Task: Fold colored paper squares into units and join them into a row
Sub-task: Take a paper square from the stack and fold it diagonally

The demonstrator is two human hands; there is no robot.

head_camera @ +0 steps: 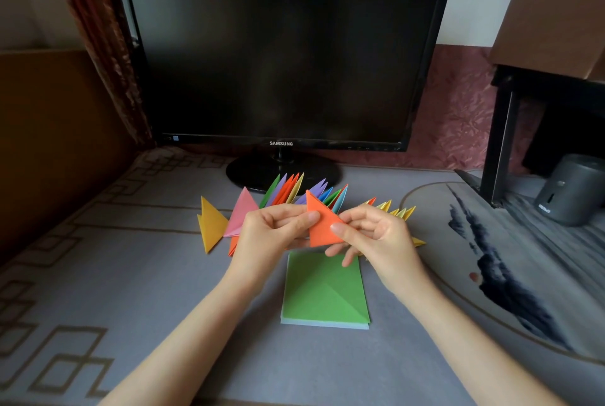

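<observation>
An orange folded paper unit (322, 225) is held above the table between both hands. My left hand (271, 232) pinches its left edge with thumb and fingers. My right hand (376, 235) pinches its lower right side, thumb on top. Behind the hands runs a row of joined paper units (294, 191) in green, purple, orange, yellow and blue, partly hidden by my fingers. A pink unit (242, 212) and a yellow unit (212, 224) lie at the row's left end. A stack of paper squares (324, 294), green on top, lies below the hands.
A black monitor (281, 52) on a round stand stands right behind the row. A dark shelf leg (501, 140) and a grey cylinder device (573, 189) are at the right. A brown board (49, 143) borders the left. The grey patterned cloth (131, 274) covers the table.
</observation>
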